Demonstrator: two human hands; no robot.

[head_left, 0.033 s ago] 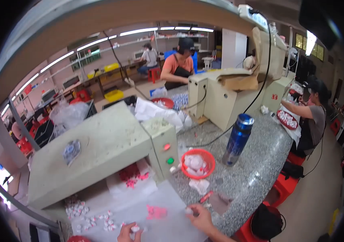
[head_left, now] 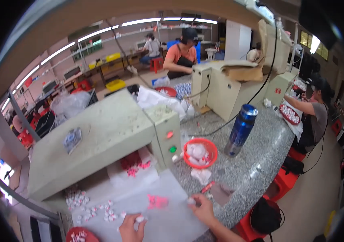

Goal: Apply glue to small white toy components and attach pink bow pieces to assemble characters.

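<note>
My left hand (head_left: 130, 228) is over the near edge of a whitish sheet (head_left: 172, 224), with thumb and finger closed on a small white piece (head_left: 140, 219). At the sheet's right edge my right hand (head_left: 203, 209) pinches a small whitish object (head_left: 191, 200) too blurred to name. Between the hands a bright pink patch (head_left: 157, 201) shows on the sheet. Several small white pieces with red marks (head_left: 109, 211) lie left of my left hand. Behind them stands a beige box-shaped machine (head_left: 95, 125) with a wide low opening and pink bits (head_left: 132, 167) on white material inside.
Right of the machine sits a red basket (head_left: 213, 158) of white pieces, near a blue bottle (head_left: 242, 129) on the speckled counter (head_left: 256, 161). A red bowl (head_left: 73, 232) is at lower left. One co-worker (head_left: 180, 54) works beyond the machines, another (head_left: 319, 105) at far right.
The whole view has shifted, so the scene sits higher and more of the lower-left red bowl shows. My left hand has moved slightly right; both hands keep their pinch.
</note>
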